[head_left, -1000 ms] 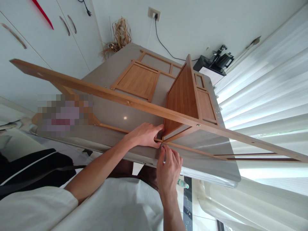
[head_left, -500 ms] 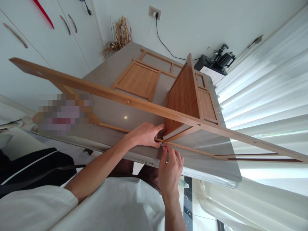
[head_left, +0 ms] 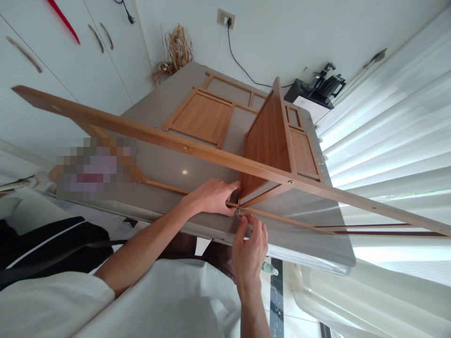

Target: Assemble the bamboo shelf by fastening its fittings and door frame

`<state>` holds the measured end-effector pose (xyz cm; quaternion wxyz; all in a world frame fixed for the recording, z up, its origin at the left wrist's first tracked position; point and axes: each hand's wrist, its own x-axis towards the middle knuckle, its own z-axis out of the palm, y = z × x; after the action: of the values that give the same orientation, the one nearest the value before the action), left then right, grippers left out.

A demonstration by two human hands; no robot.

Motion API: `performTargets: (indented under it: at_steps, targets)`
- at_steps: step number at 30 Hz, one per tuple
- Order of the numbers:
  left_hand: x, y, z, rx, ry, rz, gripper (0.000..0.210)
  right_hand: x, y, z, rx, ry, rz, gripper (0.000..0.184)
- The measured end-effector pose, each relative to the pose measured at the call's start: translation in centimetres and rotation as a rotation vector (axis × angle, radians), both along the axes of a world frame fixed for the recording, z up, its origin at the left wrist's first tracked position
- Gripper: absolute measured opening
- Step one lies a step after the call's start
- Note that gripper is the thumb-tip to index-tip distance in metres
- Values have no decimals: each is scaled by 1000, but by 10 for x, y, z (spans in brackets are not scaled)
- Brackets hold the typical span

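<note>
My left hand [head_left: 213,196] grips the lower rail of a wooden frame [head_left: 211,155], fingers behind it and thumb on the near side, close to a corner joint. An upright wooden panel [head_left: 268,136] meets the frame at that joint. Just to the right and below, my right hand [head_left: 249,246] pinches a thin, L-shaped hex key [head_left: 245,215] between thumb and fingertips. The key's short end points at the joint; whether it sits in a bolt is too small to tell.
The frame stands on a grey-covered table [head_left: 151,110]. Flat wooden panels [head_left: 200,115] lie behind it. Dried stalks [head_left: 179,44] are at the back, a black kettle [head_left: 331,86] at the back right. A blurred patch covers the left end. White curtains [head_left: 398,155] hang at the right.
My right hand has shifted slightly down from the joint, and more of the hex key shows. My left hand keeps its hold on the rail.
</note>
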<state>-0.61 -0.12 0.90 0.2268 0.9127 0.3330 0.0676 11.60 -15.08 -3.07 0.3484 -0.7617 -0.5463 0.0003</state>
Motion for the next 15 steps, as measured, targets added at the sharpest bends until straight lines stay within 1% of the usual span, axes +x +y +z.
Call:
performTargets:
  at_steps: [15]
  targets:
    - [-1,0,0,-8,-17,-1,38,2,0,-5,-6,-81,57,19]
